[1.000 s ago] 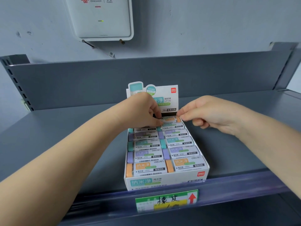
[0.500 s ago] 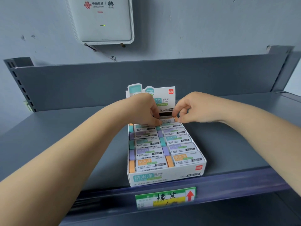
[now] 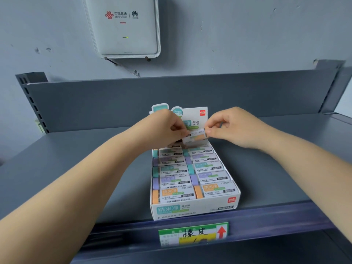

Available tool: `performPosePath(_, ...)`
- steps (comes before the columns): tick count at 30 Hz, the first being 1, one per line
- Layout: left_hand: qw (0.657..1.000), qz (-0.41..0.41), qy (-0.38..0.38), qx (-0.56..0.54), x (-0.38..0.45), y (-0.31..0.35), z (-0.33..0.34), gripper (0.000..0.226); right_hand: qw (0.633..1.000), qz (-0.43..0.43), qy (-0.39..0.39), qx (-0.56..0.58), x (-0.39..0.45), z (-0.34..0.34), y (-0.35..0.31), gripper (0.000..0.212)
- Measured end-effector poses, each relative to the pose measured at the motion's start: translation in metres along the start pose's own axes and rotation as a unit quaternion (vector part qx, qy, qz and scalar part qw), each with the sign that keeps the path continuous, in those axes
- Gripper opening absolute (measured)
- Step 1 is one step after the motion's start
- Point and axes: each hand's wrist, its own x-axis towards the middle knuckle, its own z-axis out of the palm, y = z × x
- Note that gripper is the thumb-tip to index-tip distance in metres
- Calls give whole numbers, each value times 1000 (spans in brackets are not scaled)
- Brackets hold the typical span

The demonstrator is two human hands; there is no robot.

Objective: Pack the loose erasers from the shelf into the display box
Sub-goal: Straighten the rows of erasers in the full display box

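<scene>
A white display box (image 3: 192, 208) stands at the shelf's front edge, filled with two columns of sleeved erasers (image 3: 175, 180) in orange, purple and teal. Its header card (image 3: 198, 116) stands up at the back. Over the box's far end, an orange eraser (image 3: 196, 137) is tilted up above the back row. My left hand (image 3: 167, 126) pinches its left end and my right hand (image 3: 230, 126) pinches its right end. The back-left corner of the box is hidden under my left hand.
The grey metal shelf (image 3: 76, 168) has a back panel (image 3: 171, 96) and a front rail carrying a green and yellow price label (image 3: 192, 234). A white router box (image 3: 123, 25) hangs on the wall above.
Both hands have lifted the orange eraser up from the back row, and it is now tilted above the box. The camera has tipped slightly, showing more wall.
</scene>
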Motion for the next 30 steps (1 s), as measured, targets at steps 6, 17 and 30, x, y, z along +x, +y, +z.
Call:
performPosePath(6,993,55,60,-85,-8,7,-18,13,994,-44,62,77,-1,-14,-26,8)
performPosePath(17,911,-63,155,-377,-11,5,-20,15,970,29,18,242,-6,-1,-32,14)
performPosePath(30,962,-64,97,-247,-21,7,-14,19,953,44,32,299,-5,3,-25,11)
